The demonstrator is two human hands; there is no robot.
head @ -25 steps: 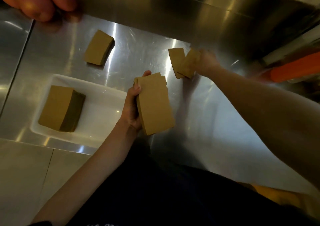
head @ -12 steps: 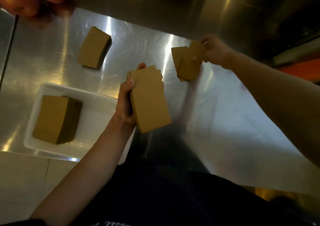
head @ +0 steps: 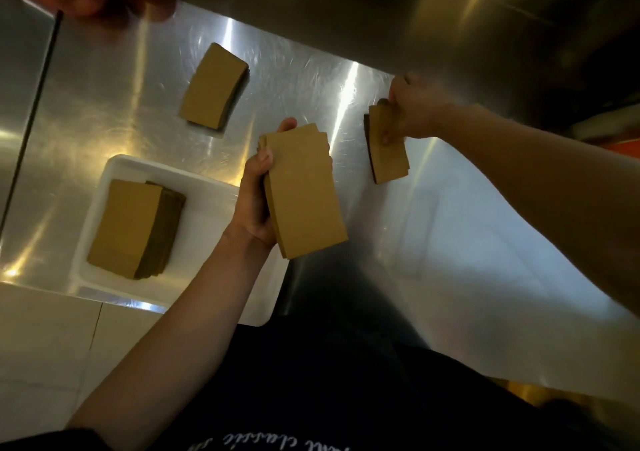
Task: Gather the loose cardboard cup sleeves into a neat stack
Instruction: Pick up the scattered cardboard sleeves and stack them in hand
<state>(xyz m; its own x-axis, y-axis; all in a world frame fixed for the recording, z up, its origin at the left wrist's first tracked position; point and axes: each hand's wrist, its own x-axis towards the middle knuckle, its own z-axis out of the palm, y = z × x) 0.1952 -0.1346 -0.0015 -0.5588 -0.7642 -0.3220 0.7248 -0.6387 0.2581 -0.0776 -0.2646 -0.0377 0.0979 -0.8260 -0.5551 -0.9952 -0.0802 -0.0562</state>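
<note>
White letters on a dark shirt

I saw one bit of writing, and it was on the dark shirt [head: 311, 398] at the bottom of the head view. The white curly letters [head: 263, 443] sat right at the lower edge. The middle word looked like "classic" to me. More letters stood on each side of it, but they were cut off and blurry, so I could not read them.
</note>
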